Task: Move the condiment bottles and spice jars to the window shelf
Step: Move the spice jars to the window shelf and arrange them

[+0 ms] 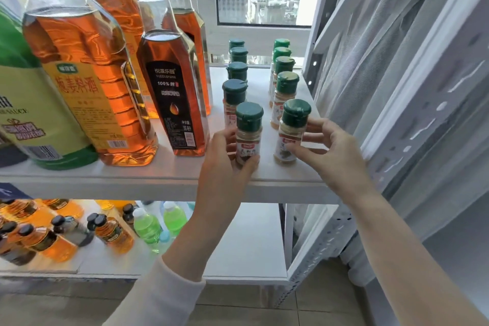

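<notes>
Currently, the left hand [225, 164] grips 1 clear, green-capped cylindrical spice jar [248, 137] just right of the black-label oil bottle [173, 98]; the right hand [333, 151] pinches a 2nd jar [289, 137] farther right. Both stand on the smooth white shelf [172, 169].

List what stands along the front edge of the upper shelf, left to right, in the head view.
green jug → large cooking wine bottle → black-labelled oil bottle → left spice jar, held by the left hand → right spice jar, held by the right hand → sheer curtain
</notes>
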`<move>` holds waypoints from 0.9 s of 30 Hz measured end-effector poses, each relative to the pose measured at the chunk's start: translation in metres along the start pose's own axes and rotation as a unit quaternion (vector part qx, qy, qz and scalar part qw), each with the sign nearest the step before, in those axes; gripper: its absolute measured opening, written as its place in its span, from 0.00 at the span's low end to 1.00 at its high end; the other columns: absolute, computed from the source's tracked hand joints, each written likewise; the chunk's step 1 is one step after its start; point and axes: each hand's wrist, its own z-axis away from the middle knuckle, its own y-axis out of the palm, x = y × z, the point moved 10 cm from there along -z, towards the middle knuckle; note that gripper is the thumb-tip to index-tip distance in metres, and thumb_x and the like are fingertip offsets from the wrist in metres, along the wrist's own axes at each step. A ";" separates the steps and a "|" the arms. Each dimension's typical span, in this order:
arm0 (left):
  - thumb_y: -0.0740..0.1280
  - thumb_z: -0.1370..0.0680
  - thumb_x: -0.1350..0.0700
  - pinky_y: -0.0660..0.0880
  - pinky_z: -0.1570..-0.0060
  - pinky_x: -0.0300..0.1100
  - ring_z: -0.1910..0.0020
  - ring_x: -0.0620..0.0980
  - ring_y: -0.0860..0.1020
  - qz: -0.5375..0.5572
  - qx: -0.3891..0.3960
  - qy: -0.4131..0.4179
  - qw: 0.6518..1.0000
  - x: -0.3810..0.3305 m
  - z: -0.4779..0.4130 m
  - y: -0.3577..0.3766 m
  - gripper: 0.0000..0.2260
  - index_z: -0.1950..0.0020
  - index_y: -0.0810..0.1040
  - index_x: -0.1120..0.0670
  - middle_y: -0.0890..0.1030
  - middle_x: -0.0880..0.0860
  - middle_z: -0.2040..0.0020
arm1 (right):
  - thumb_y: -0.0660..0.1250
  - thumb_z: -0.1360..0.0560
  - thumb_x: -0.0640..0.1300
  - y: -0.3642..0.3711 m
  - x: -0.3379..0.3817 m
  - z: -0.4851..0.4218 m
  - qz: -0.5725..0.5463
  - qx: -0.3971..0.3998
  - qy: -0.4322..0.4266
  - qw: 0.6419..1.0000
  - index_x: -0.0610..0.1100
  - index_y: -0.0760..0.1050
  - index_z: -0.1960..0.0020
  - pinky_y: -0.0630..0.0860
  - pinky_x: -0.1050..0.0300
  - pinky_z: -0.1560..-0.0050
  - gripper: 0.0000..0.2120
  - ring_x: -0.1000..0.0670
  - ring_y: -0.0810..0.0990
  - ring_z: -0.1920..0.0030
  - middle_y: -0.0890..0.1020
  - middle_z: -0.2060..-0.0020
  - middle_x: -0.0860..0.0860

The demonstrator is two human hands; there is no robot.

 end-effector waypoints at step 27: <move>0.52 0.18 0.51 0.58 0.38 0.26 0.35 0.34 0.63 0.061 -0.022 0.032 0.997 -0.058 -0.056 -0.015 0.18 0.29 0.62 0.49 0.66 0.44 0.32 | 0.67 0.25 0.49 -0.002 0.095 -0.075 0.247 -0.017 -0.041 0.968 0.46 0.75 0.38 0.63 0.69 0.53 0.17 0.52 0.75 0.43 0.79 0.40 0.49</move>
